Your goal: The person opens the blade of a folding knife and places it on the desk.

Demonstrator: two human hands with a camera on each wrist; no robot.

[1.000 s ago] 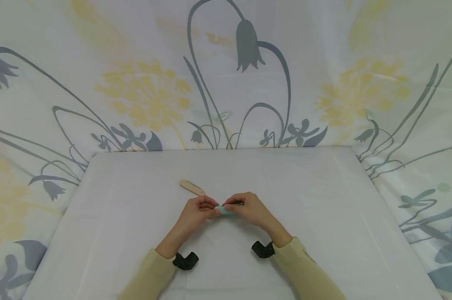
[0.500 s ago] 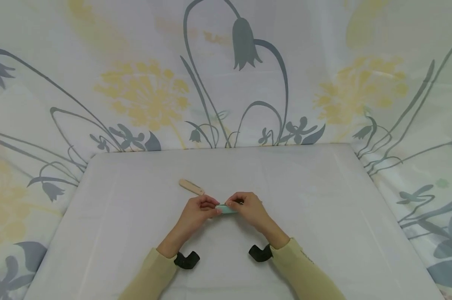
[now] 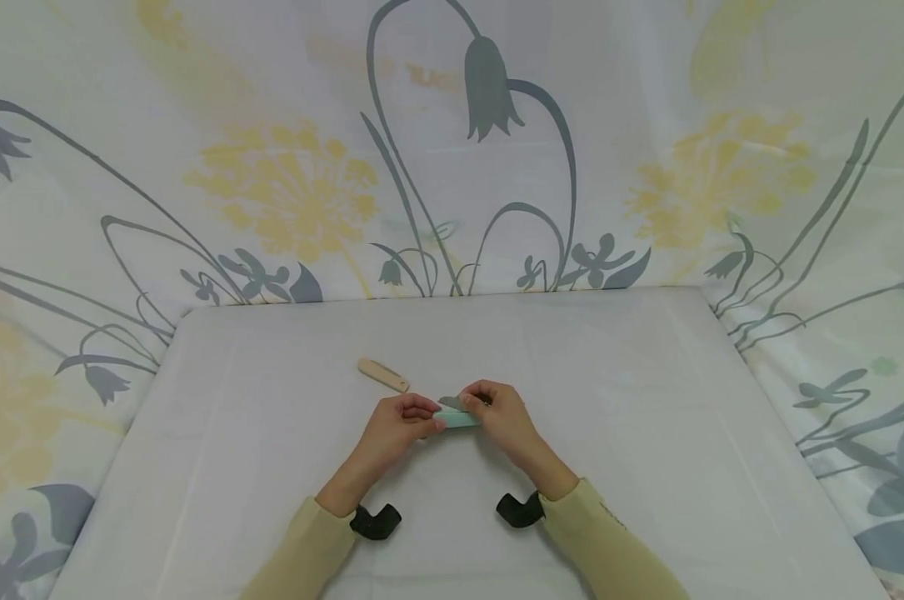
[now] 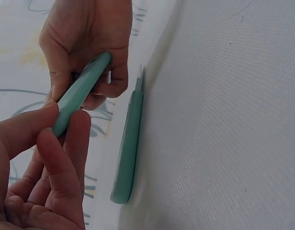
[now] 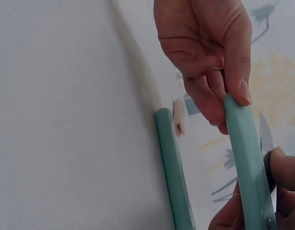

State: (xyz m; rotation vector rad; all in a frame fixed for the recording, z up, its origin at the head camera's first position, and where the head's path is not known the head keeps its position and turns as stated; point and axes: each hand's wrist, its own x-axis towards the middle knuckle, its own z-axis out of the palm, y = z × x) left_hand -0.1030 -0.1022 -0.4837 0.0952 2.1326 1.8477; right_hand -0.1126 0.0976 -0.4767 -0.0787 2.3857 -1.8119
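Steadying a green folding knife (image 3: 459,419) above the table (image 3: 234,433), we pinch one handle end in our left hand (image 3: 399,422); our right hand (image 3: 507,418) grips the other, thumb at the partly raised blade (image 5: 266,132), presumably bracing against slips.

grey blade (image 3: 450,402) now showing, swung out from mint handle (image 3: 459,419)
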